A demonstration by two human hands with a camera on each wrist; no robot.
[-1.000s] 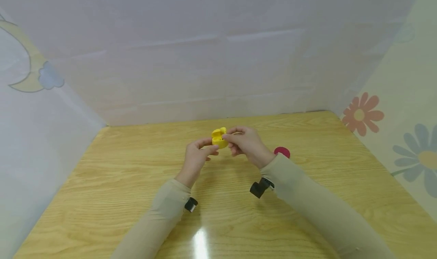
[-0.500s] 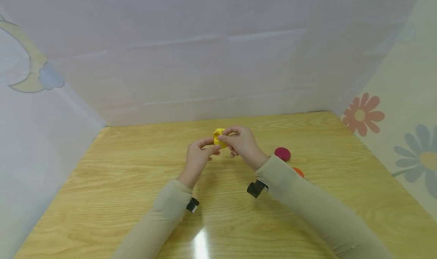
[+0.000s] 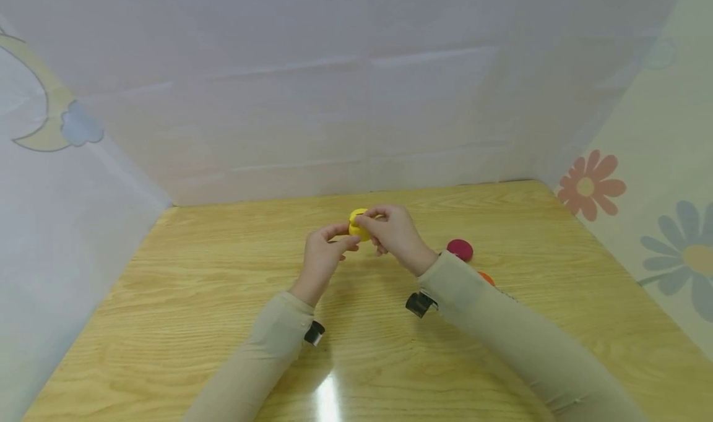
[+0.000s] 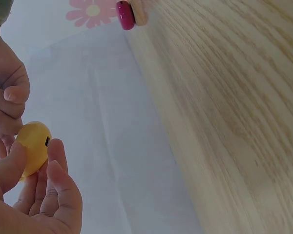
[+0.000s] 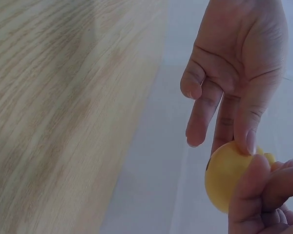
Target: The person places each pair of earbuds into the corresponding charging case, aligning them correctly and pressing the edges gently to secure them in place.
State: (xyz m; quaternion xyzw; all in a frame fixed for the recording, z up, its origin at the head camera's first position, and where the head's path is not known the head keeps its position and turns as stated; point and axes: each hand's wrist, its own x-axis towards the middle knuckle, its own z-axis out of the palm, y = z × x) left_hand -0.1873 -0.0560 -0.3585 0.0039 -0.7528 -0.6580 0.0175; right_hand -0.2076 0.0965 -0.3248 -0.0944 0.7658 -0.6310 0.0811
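My left hand (image 3: 320,258) grips a small rounded yellow earbud case (image 3: 361,231) between thumb and fingers, held up off the table. The case's lid is raised. My right hand (image 3: 394,235) meets it from the right, thumb and forefinger pinching a small yellow earbud (image 5: 269,158) at the case's opening, mostly covered by the fingers. In the left wrist view, the smooth outside of the case with a small dark slot faces me.
A crimson round case (image 3: 460,249) lies on the wooden table (image 3: 223,286), right of my right wrist. An orange round thing (image 3: 486,278) shows partly behind the right sleeve. Pale cloth walls (image 3: 334,131) border the table's back and sides.
The right hand has brought the earbud down and left into the case's opening. The case has turned slightly. The right forearm shifted a little, uncovering the orange thing.
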